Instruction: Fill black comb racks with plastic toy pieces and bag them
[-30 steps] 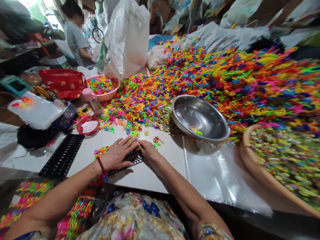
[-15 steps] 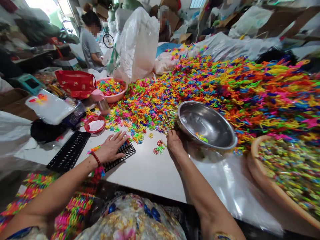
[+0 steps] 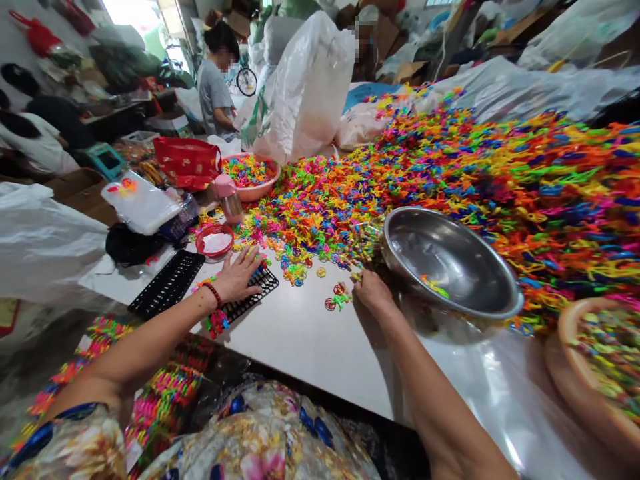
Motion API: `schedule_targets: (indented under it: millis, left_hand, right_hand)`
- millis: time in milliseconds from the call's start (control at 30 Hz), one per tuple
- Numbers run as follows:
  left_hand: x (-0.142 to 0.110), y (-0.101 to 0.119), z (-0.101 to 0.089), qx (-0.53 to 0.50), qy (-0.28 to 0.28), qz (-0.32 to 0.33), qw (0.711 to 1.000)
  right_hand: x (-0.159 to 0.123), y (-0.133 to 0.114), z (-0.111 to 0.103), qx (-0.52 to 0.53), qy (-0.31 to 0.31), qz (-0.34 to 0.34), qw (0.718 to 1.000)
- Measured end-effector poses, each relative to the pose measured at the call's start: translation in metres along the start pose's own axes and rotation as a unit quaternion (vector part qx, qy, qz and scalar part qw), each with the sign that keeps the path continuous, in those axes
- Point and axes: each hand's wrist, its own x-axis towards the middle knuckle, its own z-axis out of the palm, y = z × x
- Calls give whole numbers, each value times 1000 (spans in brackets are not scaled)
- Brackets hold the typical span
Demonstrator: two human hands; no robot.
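Observation:
My left hand (image 3: pixel 238 276) lies palm down with fingers spread over a black perforated tray (image 3: pixel 250 299). Small colourful plastic pieces (image 3: pixel 218 323) stick out around that tray under my wrist. My right hand (image 3: pixel 374 292) is at the near edge of the pile, its fingers curled together by some thin yellowish pieces; what they hold is too small to make out. Between the hands, a red and green plastic figure with rings (image 3: pixel 338 297) rests on the white table (image 3: pixel 305 340). A yellow ring piece (image 3: pixel 321 273) lies just beyond it.
A steel bowl (image 3: pixel 450 260) stands right of my right hand, before a big pile of colourful plastic pieces (image 3: pixel 500 180). A tan tub (image 3: pixel 565 353) is at far right. Another black tray (image 3: pixel 167 285), a red basket (image 3: pixel 215 241) and a pink-lidded flask (image 3: pixel 231 200) are left. People work behind.
The view has turned left, so everything sits farther right. My left hand's fingers are more spread over the tray. My right hand stays at the pile's edge, fingers still curled.

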Motion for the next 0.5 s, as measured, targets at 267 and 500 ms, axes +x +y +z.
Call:
schedule_targets:
  millis: [267,500]
  left_hand:
    - [-30,85,-25,-118,80,45,989]
    - [18,143,44,-243,96,-93,961]
  right_hand:
    - [-14,-2,-8,310,45,73,947]
    - [-25,-29,-24,675,48,122,726]
